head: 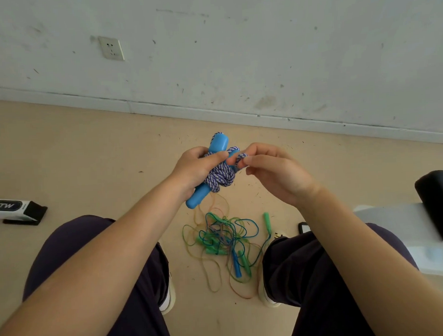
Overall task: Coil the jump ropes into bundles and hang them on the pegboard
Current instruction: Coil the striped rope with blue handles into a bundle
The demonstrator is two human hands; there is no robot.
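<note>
The left hand (195, 169) grips the blue handles (210, 165) of a jump rope, its thumb laid across the purple-and-white braided cord (221, 178) wound round them. Just beside it, the right hand (274, 173) pinches a loop of that cord (241, 159) between thumb and fingers. Below both hands, a tangle of thin ropes (227, 243) (green and blue handles among them) lies on the floor (88, 161) between the person's knees.
</note>
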